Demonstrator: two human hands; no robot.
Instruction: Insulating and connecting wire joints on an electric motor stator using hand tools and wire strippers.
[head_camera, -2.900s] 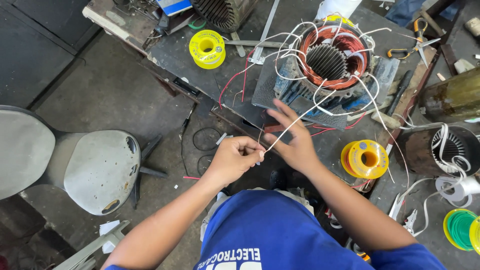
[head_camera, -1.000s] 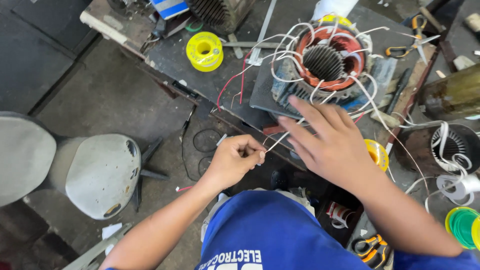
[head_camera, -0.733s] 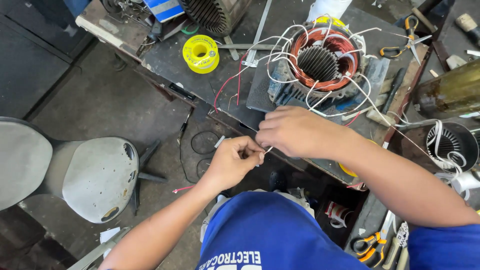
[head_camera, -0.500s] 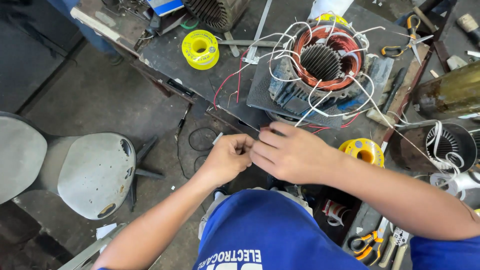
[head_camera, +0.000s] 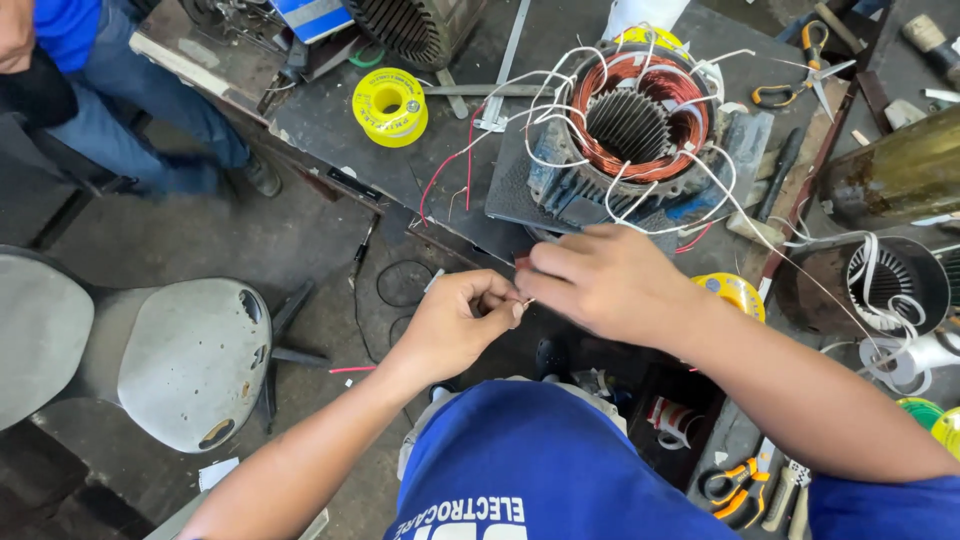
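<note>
The motor stator (head_camera: 632, 130) shows copper-orange windings around a grey toothed core, in a chipped blue housing. White leads (head_camera: 560, 100) loop over it, and thin red wires (head_camera: 447, 165) run to its left. Left of the stator lies a bright yellow tape roll (head_camera: 390, 105); just below and right of it peeks a second yellow roll (head_camera: 735, 292). The worktop (head_camera: 330, 120) under the stator is dark grey. Far left of it stands a pale grey stool (head_camera: 195, 360). Below the stator, a shirt (head_camera: 540, 470) is blue with white lettering. Pliers (head_camera: 735, 490) at lower right have orange handles.
</note>
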